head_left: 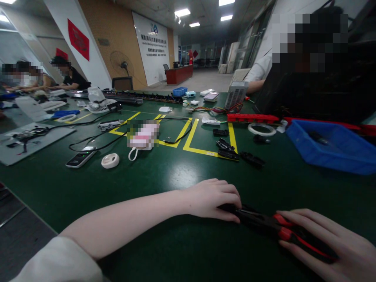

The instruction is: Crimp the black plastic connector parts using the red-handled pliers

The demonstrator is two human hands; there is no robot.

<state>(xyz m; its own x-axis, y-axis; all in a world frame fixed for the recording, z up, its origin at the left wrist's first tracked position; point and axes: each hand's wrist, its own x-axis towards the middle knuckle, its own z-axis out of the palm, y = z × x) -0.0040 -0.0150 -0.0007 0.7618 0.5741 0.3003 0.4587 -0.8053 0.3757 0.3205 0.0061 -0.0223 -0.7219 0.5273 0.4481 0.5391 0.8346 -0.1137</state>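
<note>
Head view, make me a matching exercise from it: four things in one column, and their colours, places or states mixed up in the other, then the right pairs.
Column one
1. Pliers
2. Left hand
3. Tray
4. Fan

Column two
A. Blue, with something dark inside
B. Standing in the background
C. Black and red, in the right hand
D. Fingers closed around a black part

Right pairs: 1-C, 2-D, 3-A, 4-B
</note>
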